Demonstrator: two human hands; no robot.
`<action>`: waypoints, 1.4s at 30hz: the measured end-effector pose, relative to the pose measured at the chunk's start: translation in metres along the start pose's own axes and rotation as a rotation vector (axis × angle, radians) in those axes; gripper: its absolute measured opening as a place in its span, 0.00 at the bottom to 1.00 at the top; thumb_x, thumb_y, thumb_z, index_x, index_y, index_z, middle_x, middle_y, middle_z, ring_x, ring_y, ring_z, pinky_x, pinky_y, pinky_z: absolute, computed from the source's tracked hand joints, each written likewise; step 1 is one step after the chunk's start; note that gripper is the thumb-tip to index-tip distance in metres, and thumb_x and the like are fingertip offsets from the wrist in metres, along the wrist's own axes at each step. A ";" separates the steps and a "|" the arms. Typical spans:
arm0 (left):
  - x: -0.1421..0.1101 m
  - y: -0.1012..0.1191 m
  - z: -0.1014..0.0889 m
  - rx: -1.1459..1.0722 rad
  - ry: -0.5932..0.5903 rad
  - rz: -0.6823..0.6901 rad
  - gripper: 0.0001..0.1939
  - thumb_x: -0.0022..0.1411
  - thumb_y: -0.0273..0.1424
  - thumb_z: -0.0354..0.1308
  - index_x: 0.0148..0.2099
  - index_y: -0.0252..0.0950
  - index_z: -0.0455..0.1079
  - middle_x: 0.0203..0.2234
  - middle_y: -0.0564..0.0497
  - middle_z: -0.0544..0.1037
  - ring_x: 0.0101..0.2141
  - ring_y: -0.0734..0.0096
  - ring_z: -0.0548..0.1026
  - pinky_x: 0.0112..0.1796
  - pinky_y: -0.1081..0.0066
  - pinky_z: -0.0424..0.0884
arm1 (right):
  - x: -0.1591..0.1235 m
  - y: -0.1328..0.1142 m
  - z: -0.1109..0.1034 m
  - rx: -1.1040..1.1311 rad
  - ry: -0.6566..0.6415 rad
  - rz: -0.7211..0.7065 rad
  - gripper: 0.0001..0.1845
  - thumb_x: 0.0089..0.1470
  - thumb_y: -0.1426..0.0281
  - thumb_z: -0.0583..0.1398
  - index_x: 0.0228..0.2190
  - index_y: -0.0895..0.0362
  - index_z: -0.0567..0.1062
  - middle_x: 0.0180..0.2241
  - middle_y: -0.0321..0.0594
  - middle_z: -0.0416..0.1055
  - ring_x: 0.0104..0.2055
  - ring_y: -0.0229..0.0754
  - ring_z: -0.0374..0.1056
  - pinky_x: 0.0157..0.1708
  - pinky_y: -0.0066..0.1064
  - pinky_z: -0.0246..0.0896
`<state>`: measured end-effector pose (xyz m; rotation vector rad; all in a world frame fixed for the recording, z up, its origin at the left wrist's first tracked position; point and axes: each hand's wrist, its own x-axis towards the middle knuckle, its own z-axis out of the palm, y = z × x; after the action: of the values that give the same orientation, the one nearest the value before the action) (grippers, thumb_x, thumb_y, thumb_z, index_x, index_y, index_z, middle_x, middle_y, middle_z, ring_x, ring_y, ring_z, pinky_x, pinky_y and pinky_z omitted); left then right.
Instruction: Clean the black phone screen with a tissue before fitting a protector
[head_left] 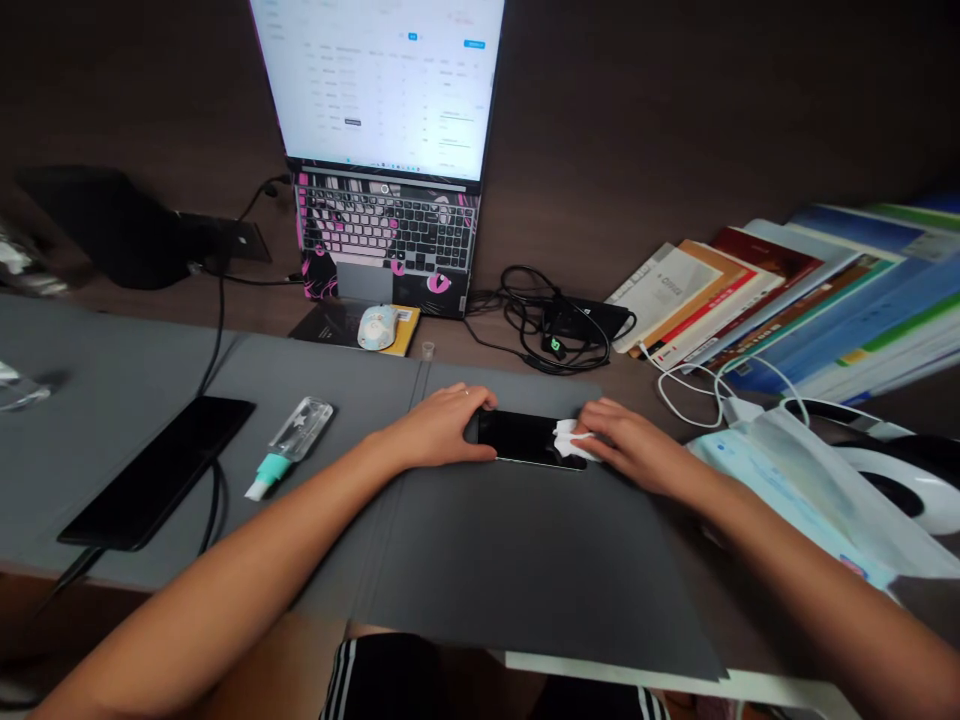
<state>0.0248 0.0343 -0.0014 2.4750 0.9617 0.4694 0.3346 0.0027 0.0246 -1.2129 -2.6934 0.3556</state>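
Observation:
A black smartphone [519,436] lies flat, screen up, on the grey desk mat [525,560]. My left hand [448,428] grips its left end, thumb along the near edge and fingers at the far edge. In my right hand [622,436] is a crumpled white tissue [571,440], pinched between the fingers and pressed on the right part of the screen. My fingers and the tissue hide the phone's right end. Left of my left forearm lies a clear spray bottle [301,430] with a mint-green collar.
An open laptop [390,235] stands at the back, with a mouse [377,327] before it. A cabled black tablet-like device [157,474] lies at left. Behind the phone are tangled cables and a power adapter [585,318]. Leaning books [697,300] and a tissue pack [780,500] occupy the right side.

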 end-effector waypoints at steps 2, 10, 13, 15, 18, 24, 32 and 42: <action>0.000 0.000 0.000 -0.002 -0.003 0.000 0.25 0.58 0.38 0.68 0.54 0.39 0.64 0.50 0.47 0.74 0.51 0.55 0.72 0.50 0.59 0.69 | 0.003 0.000 0.002 -0.001 -0.004 -0.004 0.21 0.70 0.58 0.48 0.31 0.55 0.70 0.31 0.43 0.68 0.38 0.48 0.64 0.41 0.39 0.58; 0.002 0.001 0.001 -0.039 -0.007 -0.027 0.31 0.56 0.37 0.70 0.58 0.38 0.63 0.52 0.44 0.75 0.53 0.52 0.71 0.53 0.56 0.68 | 0.052 -0.020 0.021 0.023 -0.001 -0.068 0.15 0.69 0.63 0.52 0.32 0.55 0.71 0.32 0.42 0.69 0.38 0.46 0.64 0.43 0.38 0.59; 0.002 0.001 0.003 -0.049 0.023 0.003 0.34 0.56 0.37 0.70 0.60 0.38 0.62 0.55 0.43 0.74 0.55 0.50 0.70 0.55 0.54 0.67 | 0.072 -0.033 0.029 0.046 0.006 -0.110 0.12 0.68 0.67 0.54 0.33 0.56 0.72 0.34 0.42 0.70 0.39 0.46 0.65 0.46 0.39 0.60; 0.003 0.001 0.004 -0.052 0.036 0.013 0.33 0.55 0.37 0.70 0.60 0.38 0.63 0.55 0.43 0.74 0.54 0.49 0.71 0.53 0.54 0.68 | 0.081 -0.040 0.034 0.066 0.028 -0.146 0.11 0.68 0.68 0.54 0.34 0.57 0.73 0.36 0.44 0.72 0.41 0.46 0.66 0.47 0.39 0.60; 0.003 0.001 0.005 -0.062 0.050 0.027 0.33 0.54 0.36 0.70 0.60 0.37 0.64 0.53 0.43 0.75 0.51 0.50 0.72 0.50 0.55 0.70 | 0.085 -0.047 0.037 0.076 0.067 -0.175 0.10 0.68 0.69 0.54 0.36 0.57 0.73 0.41 0.45 0.73 0.45 0.46 0.67 0.50 0.40 0.60; 0.002 0.002 0.004 -0.068 0.037 0.008 0.35 0.55 0.37 0.71 0.61 0.39 0.63 0.56 0.44 0.74 0.55 0.49 0.71 0.57 0.52 0.66 | 0.055 -0.033 0.027 0.051 0.060 -0.109 0.12 0.69 0.65 0.54 0.38 0.56 0.76 0.38 0.43 0.72 0.42 0.46 0.67 0.45 0.38 0.62; 0.001 0.006 0.003 -0.021 -0.003 0.032 0.26 0.58 0.36 0.67 0.58 0.40 0.68 0.48 0.48 0.75 0.51 0.53 0.72 0.54 0.54 0.68 | 0.011 -0.010 0.025 -0.017 0.152 -0.020 0.16 0.68 0.61 0.55 0.54 0.51 0.74 0.48 0.46 0.71 0.51 0.49 0.66 0.52 0.43 0.61; -0.001 0.009 0.003 -0.018 -0.013 0.062 0.27 0.61 0.34 0.65 0.61 0.42 0.65 0.50 0.47 0.74 0.52 0.53 0.70 0.55 0.53 0.66 | 0.008 -0.018 0.023 0.016 0.180 -0.050 0.22 0.65 0.57 0.59 0.56 0.52 0.72 0.50 0.45 0.72 0.53 0.49 0.66 0.54 0.43 0.62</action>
<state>0.0301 0.0272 0.0008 2.4949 0.8734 0.4790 0.3110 -0.0066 0.0083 -1.1133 -2.5574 0.2479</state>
